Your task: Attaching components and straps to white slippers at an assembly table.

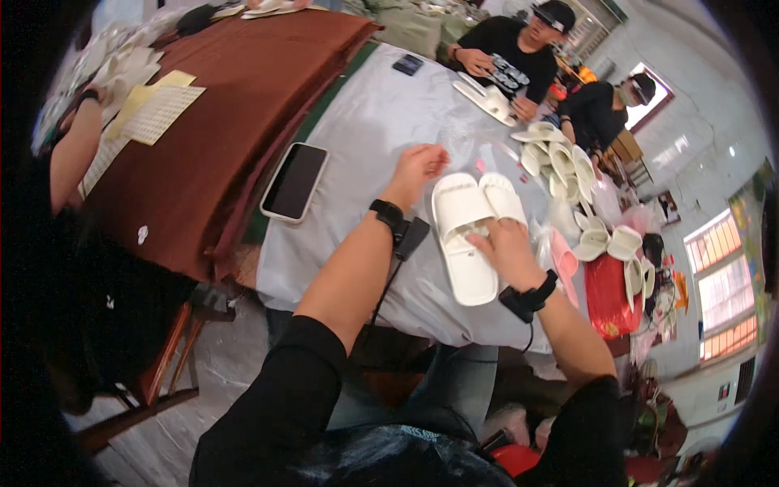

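Here our right hand [505, 247] presses fingers into 1 of 2 slippers [462, 235]; left hand [418, 166] hovers loosely curled, empty. We should steady the pair.

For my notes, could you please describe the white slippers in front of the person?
The white slippers are a pair of open-toed slides, smooth and foam-like, lying side by side, soles down, on the pale table cover. The right hand rests on them near the straps; the left hand hovers beside them, apart.
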The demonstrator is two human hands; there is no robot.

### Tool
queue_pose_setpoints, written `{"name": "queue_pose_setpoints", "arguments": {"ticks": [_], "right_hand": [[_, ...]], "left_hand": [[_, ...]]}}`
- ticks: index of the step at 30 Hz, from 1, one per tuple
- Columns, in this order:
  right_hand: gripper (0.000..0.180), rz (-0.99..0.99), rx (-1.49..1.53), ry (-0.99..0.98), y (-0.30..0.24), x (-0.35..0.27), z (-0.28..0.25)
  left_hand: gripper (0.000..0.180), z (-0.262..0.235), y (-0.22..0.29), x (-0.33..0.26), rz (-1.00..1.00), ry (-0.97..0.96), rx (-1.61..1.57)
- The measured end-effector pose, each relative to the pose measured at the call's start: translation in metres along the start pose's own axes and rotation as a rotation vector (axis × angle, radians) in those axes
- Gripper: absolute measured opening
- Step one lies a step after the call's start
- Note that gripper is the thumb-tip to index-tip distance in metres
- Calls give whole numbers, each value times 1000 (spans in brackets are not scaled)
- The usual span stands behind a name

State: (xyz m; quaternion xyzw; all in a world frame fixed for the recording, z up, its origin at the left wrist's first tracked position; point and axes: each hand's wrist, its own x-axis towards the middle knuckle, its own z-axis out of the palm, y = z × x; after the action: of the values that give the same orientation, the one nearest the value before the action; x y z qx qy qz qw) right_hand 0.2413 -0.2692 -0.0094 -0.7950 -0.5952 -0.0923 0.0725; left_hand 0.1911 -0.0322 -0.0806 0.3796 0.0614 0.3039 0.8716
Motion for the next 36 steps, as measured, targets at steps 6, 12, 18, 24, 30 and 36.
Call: {"name": "queue_pose_setpoints", "arguments": {"ticks": [6, 12, 18, 24, 30, 36], "right_hand": [[36, 77, -81, 4, 73, -4, -59], [43, 304, 151, -201, 188, -33, -161], [46, 758, -436, -21, 360, -100, -225], [40, 847, -515, -91, 383, -169, -166], [40, 884, -385, -78, 377, -189, -149], [39, 638, -432, -33, 400, -201, -140]], "left_hand": [[18, -37, -15, 12, 6, 157, 136], [17, -16, -10, -1, 7, 141, 303], [20, -17, -15, 1, 22, 56, 409], [21, -15, -11, -8, 11, 73, 524], [21, -17, -12, -3, 31, 5, 580], [21, -12, -12, -2, 41, 23, 652]]}}
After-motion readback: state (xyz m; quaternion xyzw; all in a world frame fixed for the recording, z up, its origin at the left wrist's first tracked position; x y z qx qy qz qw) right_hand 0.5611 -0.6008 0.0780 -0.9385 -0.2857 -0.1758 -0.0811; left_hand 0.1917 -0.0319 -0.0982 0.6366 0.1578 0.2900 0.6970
